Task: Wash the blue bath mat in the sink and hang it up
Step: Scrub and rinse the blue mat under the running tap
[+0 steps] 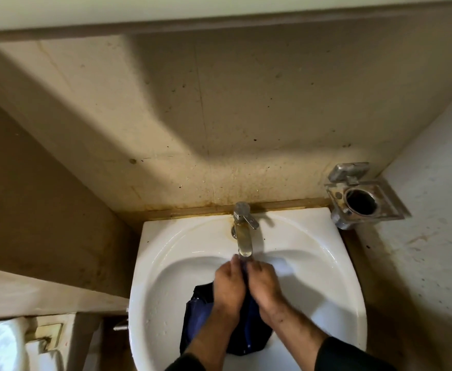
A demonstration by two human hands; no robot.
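Observation:
The wet dark blue bath mat (196, 321) lies bunched in the bowl of the white sink (163, 263). My left hand (228, 286) and my right hand (263, 286) are pressed side by side over it, both gripping a fold of the mat held up between them just under the spout of the metal tap (243, 234). Most of the mat is hidden beneath my hands and forearms. Blur keeps me from seeing whether water runs from the spout.
A metal wall holder (361, 195) with a round cup ring sticks out to the right of the sink. The stained beige wall (219, 116) rises right behind the tap. A white toilet tank (8, 341) stands at lower left.

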